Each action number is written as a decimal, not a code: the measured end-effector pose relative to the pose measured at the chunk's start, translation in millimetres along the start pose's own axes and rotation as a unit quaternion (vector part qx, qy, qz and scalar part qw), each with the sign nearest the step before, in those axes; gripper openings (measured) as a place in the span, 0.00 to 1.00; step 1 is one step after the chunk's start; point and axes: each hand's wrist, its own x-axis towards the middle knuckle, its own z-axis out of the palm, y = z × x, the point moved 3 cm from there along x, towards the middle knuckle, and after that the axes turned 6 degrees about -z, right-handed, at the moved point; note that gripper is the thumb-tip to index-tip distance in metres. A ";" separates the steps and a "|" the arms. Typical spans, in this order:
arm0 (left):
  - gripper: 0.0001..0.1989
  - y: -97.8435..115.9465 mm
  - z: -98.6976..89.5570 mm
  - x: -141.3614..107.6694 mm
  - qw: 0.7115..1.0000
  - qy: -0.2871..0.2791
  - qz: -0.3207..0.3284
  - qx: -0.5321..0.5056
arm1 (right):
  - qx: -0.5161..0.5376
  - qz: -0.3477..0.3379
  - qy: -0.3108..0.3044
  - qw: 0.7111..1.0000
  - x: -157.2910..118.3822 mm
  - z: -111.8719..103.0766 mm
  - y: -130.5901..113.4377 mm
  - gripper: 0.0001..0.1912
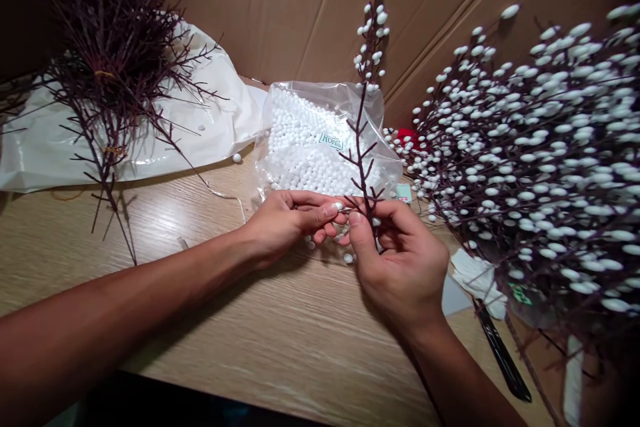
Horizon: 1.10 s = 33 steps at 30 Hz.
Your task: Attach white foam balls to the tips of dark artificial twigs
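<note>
Upright in my right hand is a dark brown artificial branch, pinched near its lower twigs. White oval beads cover its top, while the twigs lower down are bare. My left hand pinches a small white bead between thumb and forefinger, at the tip of a low side twig. Whether the twig sits inside the bead I cannot tell. Behind both hands lies a clear plastic bag full of white beads. A few loose beads show below the fingers.
Bundled bare branches lie on a white plastic bag at the left. On the right spreads a big pile of bead-tipped branches. A black-handled tool and crumpled white tissue lie near it. Cardboard stands behind the wooden table.
</note>
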 end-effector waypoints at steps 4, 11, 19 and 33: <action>0.11 -0.9 -1.7 1.1 1.000 -0.004 0.004 0.004 | -0.008 0.000 -0.003 1.000 -0.8 0.1 1.3 0.05; 0.08 -1.1 -2.3 1.9 1.000 -0.006 0.013 0.012 | -0.020 0.002 -0.004 1.000 0.1 1.1 1.1 0.03; 0.06 -2.6 -3.9 2.7 1.000 -0.002 0.010 0.008 | -0.033 -0.015 -0.001 0.999 0.0 0.3 -1.9 0.03; 0.06 -1.6 -2.8 2.1 1.000 -0.016 -0.008 0.003 | -0.049 -0.029 -0.002 0.998 -1.4 0.2 -0.7 0.03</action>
